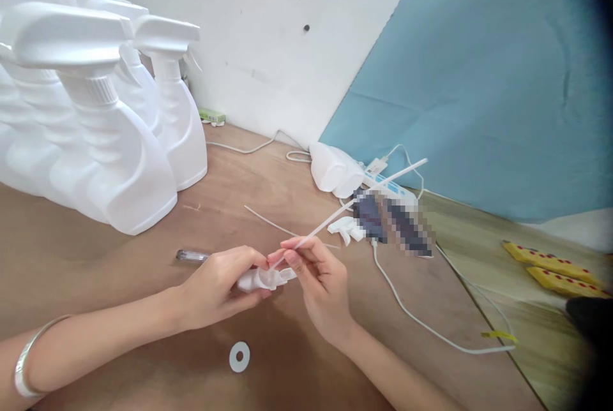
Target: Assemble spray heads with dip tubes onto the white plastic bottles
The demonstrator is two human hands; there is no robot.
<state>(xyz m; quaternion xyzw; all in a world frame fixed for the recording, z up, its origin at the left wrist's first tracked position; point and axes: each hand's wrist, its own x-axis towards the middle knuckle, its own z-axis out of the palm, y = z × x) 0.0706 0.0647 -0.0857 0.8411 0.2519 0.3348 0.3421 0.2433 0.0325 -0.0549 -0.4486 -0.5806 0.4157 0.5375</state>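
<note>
Gripping a white spray head (262, 279) in the closed left hand (218, 286), right hand (318, 277) pinching its thin dip tube (354, 201), above the worktop (143, 258), white washer (239, 357) nearby.

Glossy white plastic spray bottles (119, 143), matt wooden table (71, 251), smooth plastic tube (354, 201)

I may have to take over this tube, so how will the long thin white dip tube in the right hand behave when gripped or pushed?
The dip tube looks thin and long, so probably very light and bendy; a loose tube on the table already curves. Held only at its lower end by the right hand, its free end would likely wobble. Being round, it may roll on the tabletop.
</note>
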